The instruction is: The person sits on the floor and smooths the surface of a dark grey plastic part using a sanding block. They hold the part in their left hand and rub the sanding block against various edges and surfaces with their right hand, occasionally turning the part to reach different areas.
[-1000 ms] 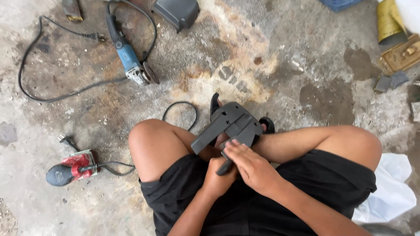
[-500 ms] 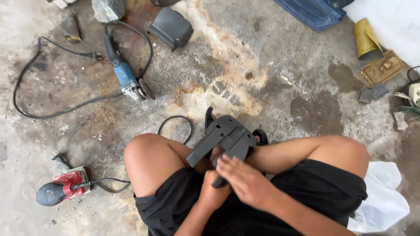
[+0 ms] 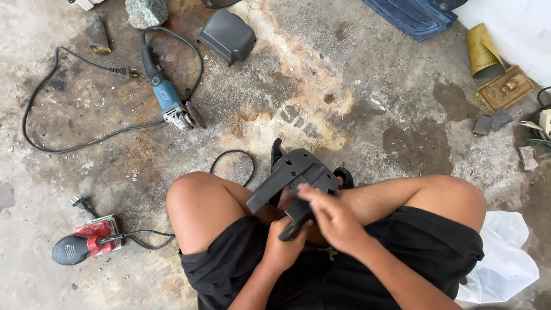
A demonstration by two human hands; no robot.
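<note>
A person in black shorts sits cross-legged on a stained concrete floor (image 3: 367,103), working a dark grey plastic part (image 3: 293,178) held over the lap, between the knees. The left hand (image 3: 285,248) is closed around the part's lower end from beneath, apparently to prop it upright and steady. The right hand (image 3: 334,220) lies over the part's near side with its fingers (image 3: 307,195) curled against the plastic; it is blurred, so the exact grip cannot be told, though it touches the part rather than holding any visible tool. Held tilted, the part's broad face with its holes turns up towards the camera, presumably so it can be seen and handled closely.

Tools lie scattered within arm's reach on the floor. A blue angle grinder (image 3: 166,97) rests to the upper left, its black cord (image 3: 57,143) looping wide across the concrete and ending in a loose plug, not connected to anything in view. A red sander (image 3: 86,241) sits just beside the left knee, its own cord trailing toward the leg. Farther off are a second grey plastic cover (image 3: 228,36), a stone (image 3: 147,11), a curl of yellow sandpaper (image 3: 482,54), a small wooden block with a brass fitting (image 3: 506,87) and a white plastic bag (image 3: 505,258) by the right thigh.
</note>
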